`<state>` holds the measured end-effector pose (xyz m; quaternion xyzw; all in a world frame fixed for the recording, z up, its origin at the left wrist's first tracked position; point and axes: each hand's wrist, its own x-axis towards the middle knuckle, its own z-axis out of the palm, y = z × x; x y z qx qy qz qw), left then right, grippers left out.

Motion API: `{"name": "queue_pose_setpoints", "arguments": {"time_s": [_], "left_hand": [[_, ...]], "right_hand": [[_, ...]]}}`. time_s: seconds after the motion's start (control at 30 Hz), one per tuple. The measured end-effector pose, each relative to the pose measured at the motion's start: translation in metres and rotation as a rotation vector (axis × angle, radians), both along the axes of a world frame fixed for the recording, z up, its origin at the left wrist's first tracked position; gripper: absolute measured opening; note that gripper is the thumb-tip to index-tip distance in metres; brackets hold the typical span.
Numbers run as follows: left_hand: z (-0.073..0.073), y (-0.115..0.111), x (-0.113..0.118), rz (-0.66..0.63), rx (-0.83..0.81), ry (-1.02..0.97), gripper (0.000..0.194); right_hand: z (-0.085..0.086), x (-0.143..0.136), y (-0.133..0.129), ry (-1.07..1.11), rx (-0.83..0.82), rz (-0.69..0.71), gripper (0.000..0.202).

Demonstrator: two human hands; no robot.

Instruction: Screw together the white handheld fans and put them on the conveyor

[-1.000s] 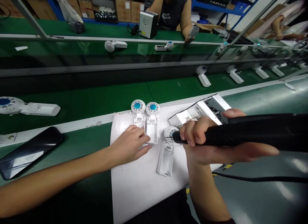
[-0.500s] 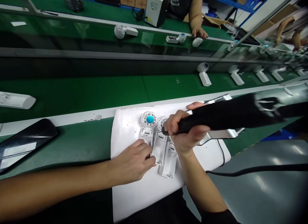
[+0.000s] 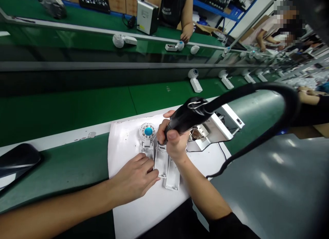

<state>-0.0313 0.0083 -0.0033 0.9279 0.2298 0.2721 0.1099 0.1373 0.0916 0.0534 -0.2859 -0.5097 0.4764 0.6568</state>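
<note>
My right hand is wrapped round a black electric screwdriver, tilted, with its cable curving off to the right. Its tip is hidden by my fingers, above the white plastic housings. My left hand is closed over the lower part of the leftmost white fan housing, which has a round vented head with a blue centre. A second white housing lies beside it, its head covered by my right hand. Partly beneath lies a third housing. All rest on a white sheet.
A metal screw feeder stands right of my right hand. A dark phone-like slab lies at the left. Across the green conveyor sit several white fan units. A co-worker's hand rests at the far bench.
The view has shifted to the right. My right hand has swung the screwdriver from lying nearly level to a steeper tilt over the housings. My left hand keeps its hold.
</note>
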Motion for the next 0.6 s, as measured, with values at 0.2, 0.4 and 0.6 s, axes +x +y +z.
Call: {"name": "queue_pose_setpoints", "arguments": {"time_s": [0.2,0.4,0.6], "left_hand": [[0.005,-0.003,0.002,-0.004,0.066,0.023,0.009],[0.006,-0.005,0.006,-0.037,0.076,0.001,0.007],[0.007,-0.005,0.005,-0.006,0.01,-0.005,0.021]], "right_hand": [[0.021,0.021,-0.019,0.016,0.245,-0.096,0.053],[0.03,0.024,-0.03,-0.089,0.366,-0.122,0.047],[0.064,0.047,-0.025,-0.153,0.444,-0.422,0.049]]}}
